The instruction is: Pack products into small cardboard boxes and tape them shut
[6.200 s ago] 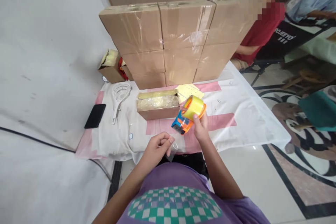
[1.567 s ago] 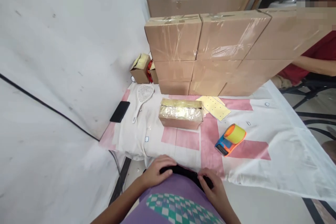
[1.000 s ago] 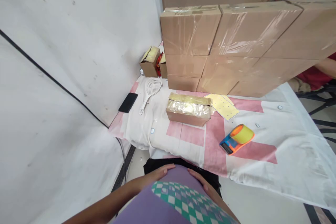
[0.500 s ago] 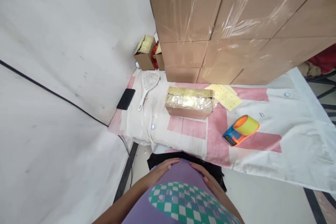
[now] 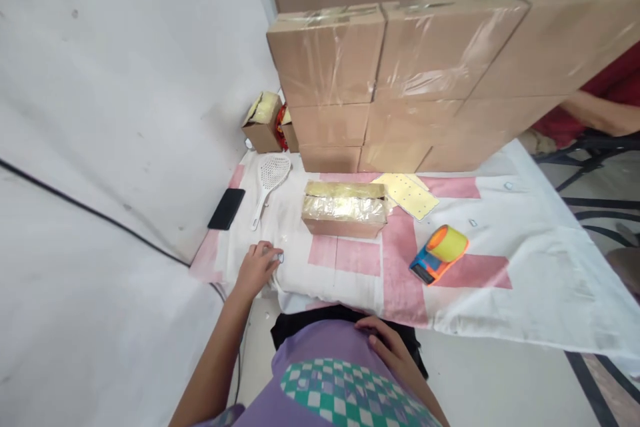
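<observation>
In the head view, with the taped cardboard box (image 5: 343,227) as the clock's centre, the left hand (image 5: 257,268) is at 8 o'clock over the tabletop (image 5: 540,247), palm down, fingers partly curled, fingertips at a small blue-edged mark (image 5: 281,257); whether it grips anything, I cannot tell. The right hand (image 5: 389,341), at 5 o'clock, rests loosely spread on the purple shirt (image 5: 327,337), with nothing visible in its grasp. The tape dispenser (image 5: 440,255) lies at 4 o'clock, and yellow sheets (image 5: 411,196) at 3, just beside the box. A flat black object (image 5: 227,209) sits at 9, a white perforated scoop (image 5: 274,172) at 10. Stacked cartons (image 5: 420,73) stand at 1 o'clock.
</observation>
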`<move>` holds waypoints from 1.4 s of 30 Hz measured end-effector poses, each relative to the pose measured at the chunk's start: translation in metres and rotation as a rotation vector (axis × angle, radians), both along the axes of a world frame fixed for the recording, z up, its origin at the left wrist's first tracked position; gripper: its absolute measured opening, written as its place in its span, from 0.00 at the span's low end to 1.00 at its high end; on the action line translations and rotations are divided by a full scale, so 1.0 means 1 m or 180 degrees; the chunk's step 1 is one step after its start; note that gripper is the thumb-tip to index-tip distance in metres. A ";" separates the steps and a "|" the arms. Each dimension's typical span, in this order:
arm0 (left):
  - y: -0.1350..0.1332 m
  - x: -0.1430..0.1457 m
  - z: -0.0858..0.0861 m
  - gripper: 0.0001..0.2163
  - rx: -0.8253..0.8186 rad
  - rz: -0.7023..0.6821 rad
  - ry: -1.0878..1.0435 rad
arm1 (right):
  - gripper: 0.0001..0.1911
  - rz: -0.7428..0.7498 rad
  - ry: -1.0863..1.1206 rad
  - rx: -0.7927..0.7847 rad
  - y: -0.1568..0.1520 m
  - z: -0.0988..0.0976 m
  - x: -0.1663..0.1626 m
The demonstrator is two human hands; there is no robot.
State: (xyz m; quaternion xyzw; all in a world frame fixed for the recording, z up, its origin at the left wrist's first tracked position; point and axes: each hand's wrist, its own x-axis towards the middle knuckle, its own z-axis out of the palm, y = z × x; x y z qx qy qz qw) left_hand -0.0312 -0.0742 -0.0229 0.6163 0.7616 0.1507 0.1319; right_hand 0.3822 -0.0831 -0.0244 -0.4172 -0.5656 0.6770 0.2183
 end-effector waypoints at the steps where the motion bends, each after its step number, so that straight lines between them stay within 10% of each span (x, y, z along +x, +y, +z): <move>1: 0.003 0.000 0.001 0.10 -0.0012 -0.0111 0.0021 | 0.13 -0.0074 0.0006 0.0052 0.000 -0.001 -0.001; 7: 0.016 0.027 0.026 0.05 0.0010 -0.0452 -0.0139 | 0.12 -0.0333 -0.0014 0.0733 0.013 0.000 -0.011; 17: 0.021 0.190 0.074 0.08 0.0208 -0.0128 -0.2311 | 0.08 -0.0289 -0.0075 0.1900 0.080 0.051 -0.044; 24: 0.104 0.137 0.086 0.22 0.1753 0.0645 -0.1337 | 0.12 -0.0584 -0.1246 0.2813 0.171 0.074 -0.003; 29: 0.177 0.098 0.088 0.35 0.1062 0.0921 -0.1478 | 0.11 0.0056 -0.1846 0.2591 0.236 0.078 -0.005; 37: 0.169 0.088 0.074 0.35 0.0901 0.0959 -0.1648 | 0.17 -0.0503 -0.1737 0.2368 0.243 0.046 -0.056; 42: 0.167 0.090 0.074 0.45 0.0772 0.1409 -0.2632 | 0.34 -0.0673 -0.0130 0.1849 0.230 0.020 -0.069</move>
